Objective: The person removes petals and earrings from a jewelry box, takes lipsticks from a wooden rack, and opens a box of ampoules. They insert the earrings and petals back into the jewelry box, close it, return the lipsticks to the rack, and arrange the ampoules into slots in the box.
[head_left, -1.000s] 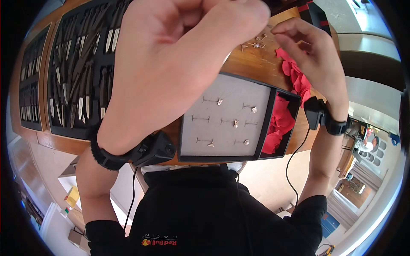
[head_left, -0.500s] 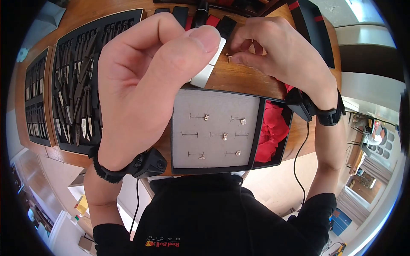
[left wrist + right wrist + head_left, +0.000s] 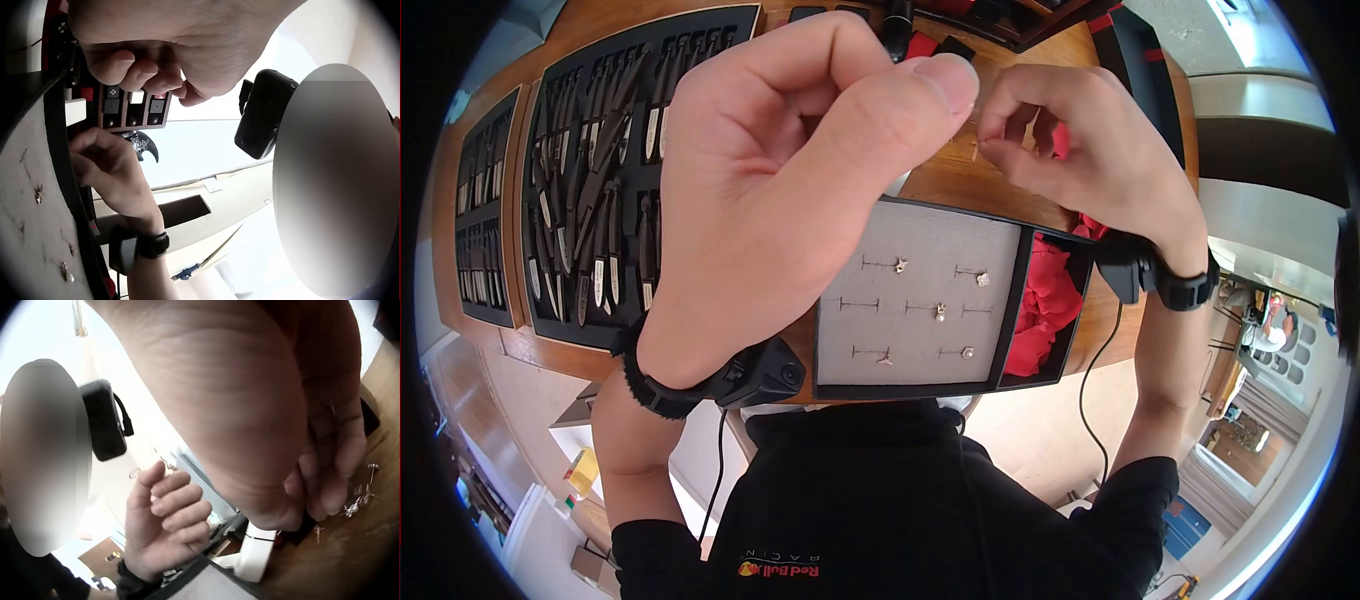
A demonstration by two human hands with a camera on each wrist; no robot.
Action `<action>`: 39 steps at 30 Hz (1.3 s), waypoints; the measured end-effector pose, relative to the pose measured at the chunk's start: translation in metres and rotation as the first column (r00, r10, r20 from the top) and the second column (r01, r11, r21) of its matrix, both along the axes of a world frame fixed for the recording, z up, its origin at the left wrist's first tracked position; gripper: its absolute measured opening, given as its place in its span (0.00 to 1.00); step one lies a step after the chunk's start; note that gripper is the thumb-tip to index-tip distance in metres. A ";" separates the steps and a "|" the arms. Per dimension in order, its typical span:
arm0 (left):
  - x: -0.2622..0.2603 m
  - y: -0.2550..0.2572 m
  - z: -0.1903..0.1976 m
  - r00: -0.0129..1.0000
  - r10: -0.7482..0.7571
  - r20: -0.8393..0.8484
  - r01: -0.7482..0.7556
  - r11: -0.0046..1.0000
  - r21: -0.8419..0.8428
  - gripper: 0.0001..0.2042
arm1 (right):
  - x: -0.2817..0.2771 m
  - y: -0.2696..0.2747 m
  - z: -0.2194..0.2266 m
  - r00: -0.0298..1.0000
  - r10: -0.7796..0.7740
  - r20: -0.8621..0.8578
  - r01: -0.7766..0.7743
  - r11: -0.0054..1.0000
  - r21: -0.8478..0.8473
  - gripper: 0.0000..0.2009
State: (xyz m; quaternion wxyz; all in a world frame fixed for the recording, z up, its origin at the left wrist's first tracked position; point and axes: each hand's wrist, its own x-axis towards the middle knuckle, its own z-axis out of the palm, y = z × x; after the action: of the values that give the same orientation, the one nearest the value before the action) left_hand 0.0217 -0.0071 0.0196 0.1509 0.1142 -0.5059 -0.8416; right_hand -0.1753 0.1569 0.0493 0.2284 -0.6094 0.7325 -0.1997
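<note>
My left hand (image 3: 790, 190) is raised close in front of the head camera. Its fingers are curled in and the thumb presses toward the bent index finger; nothing shows between them. My right hand (image 3: 1080, 140) is low over the back of the table, fingers bent and thumb close to the index fingertip. A small gold earring stud (image 3: 975, 150) shows right at those fingertips; I cannot tell whether they pinch it. In the right wrist view, several small jewellery pieces (image 3: 356, 506) lie on the wood beside the right fingers. A black-rimmed display tray (image 3: 865, 330) holds several earrings on grey padding.
Red petals (image 3: 1045, 290) fill the tray's side compartment. To the left stand black cases (image 3: 535, 90) of dark-handled knives. A white box (image 3: 255, 559) lies behind the tray. A dark red compartmented box (image 3: 134, 115) stands at the back. Cables (image 3: 1085, 400) run from both wrist cameras.
My right hand has come down from above the petals to the jewellery on the table, its fingers drawing in, then shifted slightly right. The left hand moved lower in the view and stays curled.
</note>
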 end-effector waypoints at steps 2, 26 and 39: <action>-0.002 0.011 0.012 0.995 0.104 -0.003 -0.102 0.971 -0.217 0.18 | 0.007 0.008 0.005 0.996 -0.019 0.089 0.021 1.000 -0.018 0.04; -0.002 0.000 -0.004 0.996 0.084 -0.010 -0.082 0.929 -0.362 0.18 | 0.043 0.033 -0.002 0.796 0.008 0.606 0.096 0.986 -0.139 0.10; 0.000 0.009 -0.001 0.969 -0.245 -0.017 0.215 0.880 -0.423 0.08 | 0.056 0.033 0.004 0.759 -0.121 0.640 0.244 0.964 -0.107 0.12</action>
State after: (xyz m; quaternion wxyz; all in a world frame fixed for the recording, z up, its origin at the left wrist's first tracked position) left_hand 0.0213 0.0021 0.0186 0.0887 -0.0110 -0.6785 -0.7292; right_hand -0.1197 0.1895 0.0535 0.3815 -0.4514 0.6487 -0.4794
